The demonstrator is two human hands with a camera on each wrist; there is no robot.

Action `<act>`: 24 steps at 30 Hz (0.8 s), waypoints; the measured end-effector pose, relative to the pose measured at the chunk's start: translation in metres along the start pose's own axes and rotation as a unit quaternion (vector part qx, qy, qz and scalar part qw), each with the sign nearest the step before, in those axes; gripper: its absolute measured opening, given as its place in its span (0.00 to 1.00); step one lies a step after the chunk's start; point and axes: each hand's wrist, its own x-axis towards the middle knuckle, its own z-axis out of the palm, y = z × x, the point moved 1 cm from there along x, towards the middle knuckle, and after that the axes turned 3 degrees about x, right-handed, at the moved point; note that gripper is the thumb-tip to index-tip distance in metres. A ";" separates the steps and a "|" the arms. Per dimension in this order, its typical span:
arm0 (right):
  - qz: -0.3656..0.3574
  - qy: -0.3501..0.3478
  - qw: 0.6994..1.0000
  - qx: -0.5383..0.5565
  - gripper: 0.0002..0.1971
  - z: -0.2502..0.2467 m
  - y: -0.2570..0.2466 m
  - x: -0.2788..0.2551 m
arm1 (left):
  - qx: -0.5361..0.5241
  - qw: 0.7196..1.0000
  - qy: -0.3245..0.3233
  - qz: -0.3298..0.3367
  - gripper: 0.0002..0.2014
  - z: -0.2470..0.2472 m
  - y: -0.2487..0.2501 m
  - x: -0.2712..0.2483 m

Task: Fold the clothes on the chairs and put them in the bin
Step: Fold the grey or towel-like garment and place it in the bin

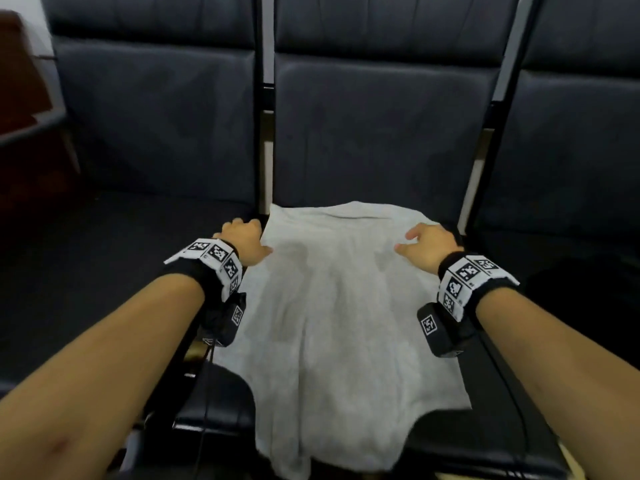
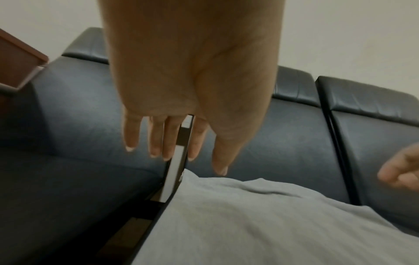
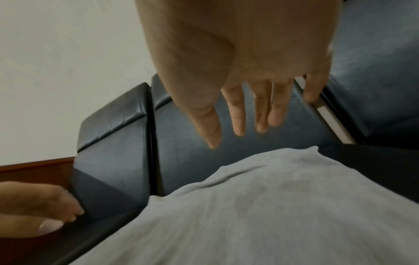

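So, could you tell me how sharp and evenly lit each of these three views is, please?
Head view: dim, edges bowed by the wide lens, light grey cotton garment slightly soft. Left wrist view: left hand looms large, fingertips blurred. Right wrist view: right hand smeared by motion, black padded chair sharper.

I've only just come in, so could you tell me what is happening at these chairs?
A person is working on a light grey garment spread flat over the seat of the middle chair in a row of dark padded ones, its near edge hanging over the front. The left hand and right hand hover open at its far corners, gripping nothing. No fold has been made yet, and no bin is in view.
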 end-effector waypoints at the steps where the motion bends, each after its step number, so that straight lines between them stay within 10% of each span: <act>1: -0.007 -0.016 1.000 0.023 0.21 0.004 0.003 -0.020 | -0.015 1.000 -0.018 0.007 0.30 0.004 -0.005 -0.020; 7: -0.074 -0.066 0.991 0.087 0.05 0.038 0.026 -0.132 | -0.149 0.982 0.010 0.117 0.09 0.058 -0.013 -0.129; 12: -0.106 -0.215 0.967 0.091 0.10 0.052 0.046 -0.185 | -0.229 0.956 -0.110 0.146 0.13 0.077 -0.026 -0.174; 17: -0.131 -0.286 0.948 -0.046 0.35 0.052 0.056 -0.210 | -0.043 0.974 -0.124 0.185 0.37 0.074 -0.029 -0.194; 24: -0.222 -0.136 0.946 -0.194 0.55 0.078 0.044 -0.223 | 0.173 0.952 0.060 0.245 0.48 0.093 -0.006 -0.213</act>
